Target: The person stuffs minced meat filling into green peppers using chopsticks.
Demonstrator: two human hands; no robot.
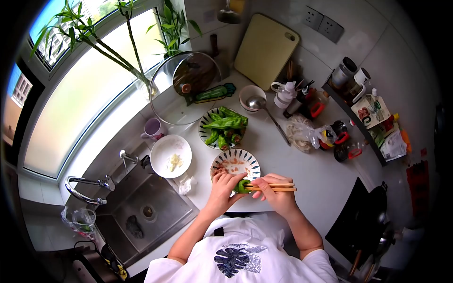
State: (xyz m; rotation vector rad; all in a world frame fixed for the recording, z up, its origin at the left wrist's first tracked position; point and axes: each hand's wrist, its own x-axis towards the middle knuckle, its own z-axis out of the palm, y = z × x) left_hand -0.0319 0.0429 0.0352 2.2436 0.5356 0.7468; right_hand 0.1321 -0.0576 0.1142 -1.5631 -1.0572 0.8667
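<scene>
Our left hand (222, 185) curls, fingers bent inward; our right hand (276, 187) seems closed in a pinch, both forearms angled inward.

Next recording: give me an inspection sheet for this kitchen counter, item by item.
Surface: white counter, sink at its left end.
Job's things: green pepper held in front of a patterned bowl of filling; plate of green peppers behind.
Clutter: white plate, purple mug, glass lid, ladle in bowl, cutting board, bottles and packets at right.
Hands: left hand grips the pepper; right hand holds chopsticks.
Cables: nothing seen.
Surroundings: window, bamboo plant, wall sockets.
</scene>
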